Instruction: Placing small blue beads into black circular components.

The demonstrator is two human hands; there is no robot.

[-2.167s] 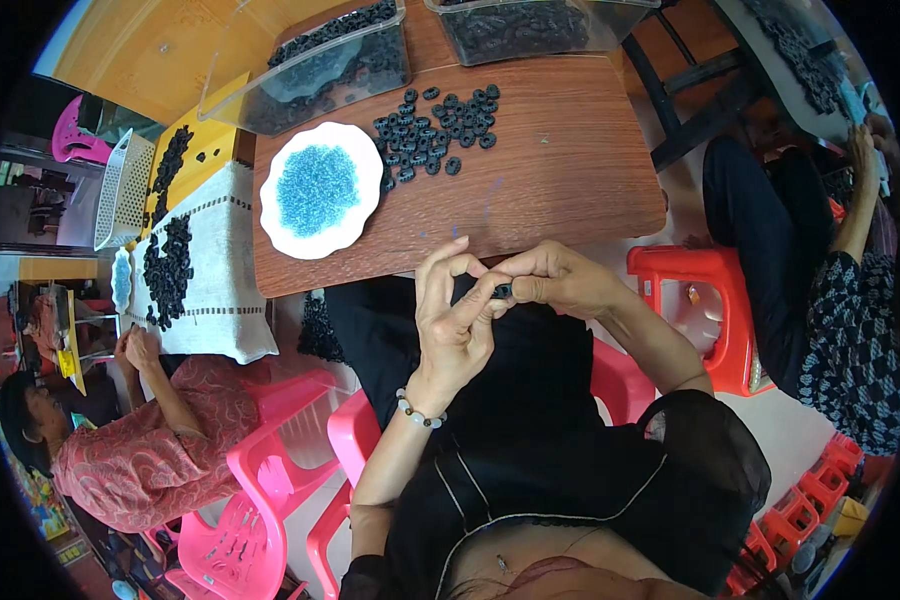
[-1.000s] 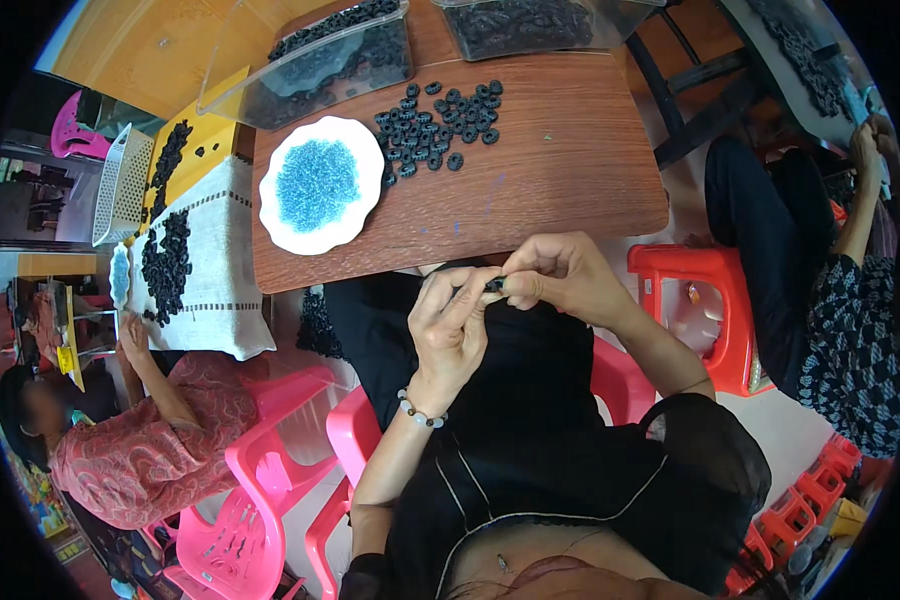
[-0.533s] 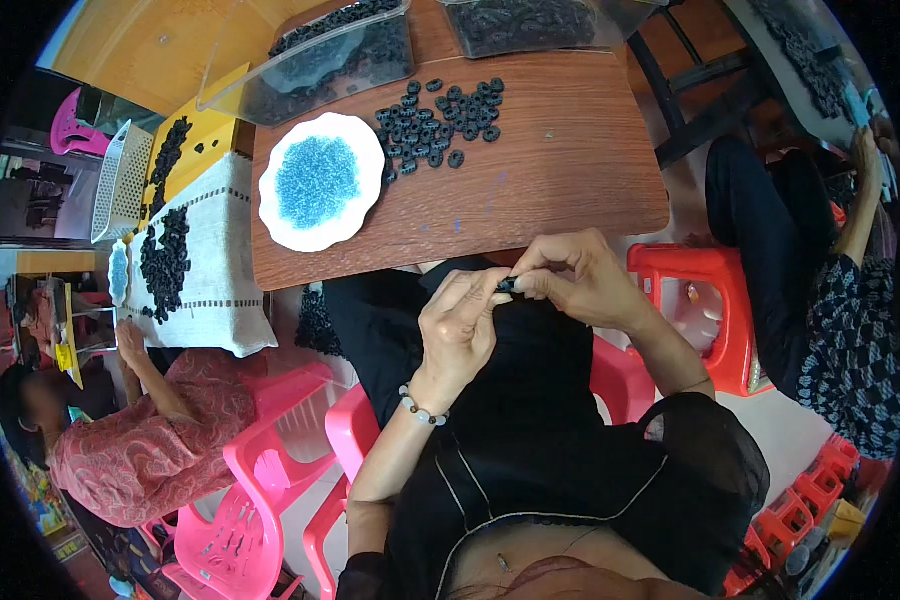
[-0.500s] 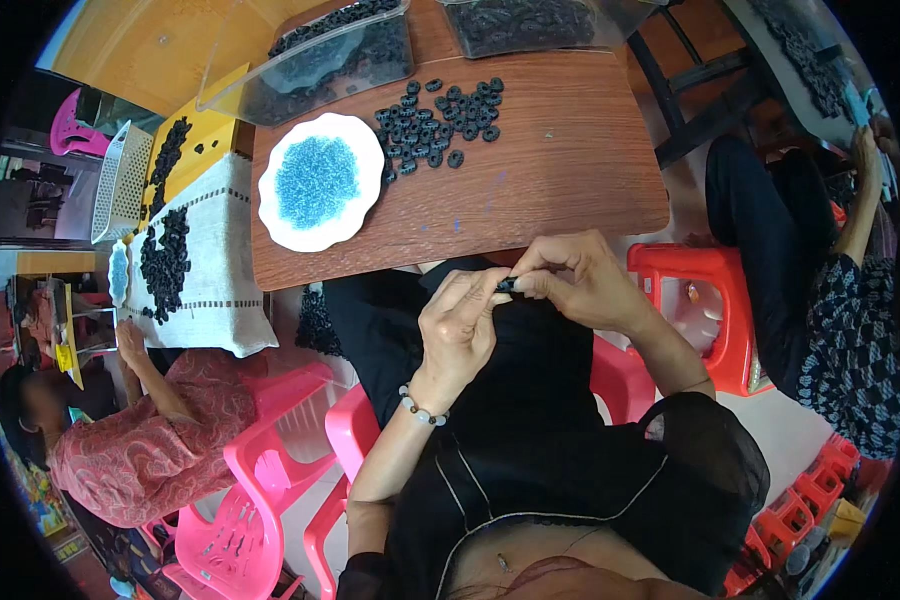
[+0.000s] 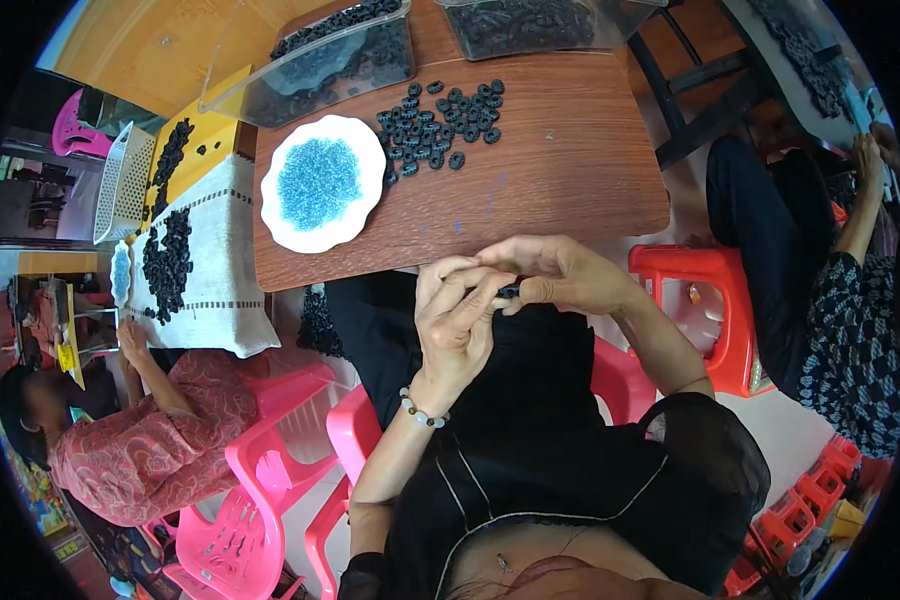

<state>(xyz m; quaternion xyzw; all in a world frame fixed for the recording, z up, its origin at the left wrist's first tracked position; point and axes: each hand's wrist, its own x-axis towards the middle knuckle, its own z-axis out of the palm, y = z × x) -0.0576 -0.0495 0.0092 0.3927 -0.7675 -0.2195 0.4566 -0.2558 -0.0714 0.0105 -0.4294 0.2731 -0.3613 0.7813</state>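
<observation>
My left hand [image 5: 457, 322] and right hand [image 5: 560, 274] pinch one small black ring [image 5: 509, 292] between fingertips, held over my lap just below the wooden table [image 5: 570, 170] edge, so I judge a slipped pinch could drop it to the floor.

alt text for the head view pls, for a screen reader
Both hands, left hand and right hand, pinch a small black ring over the lap. Ahead, a wooden table holds loose black rings and a white plate of blue beads.
</observation>
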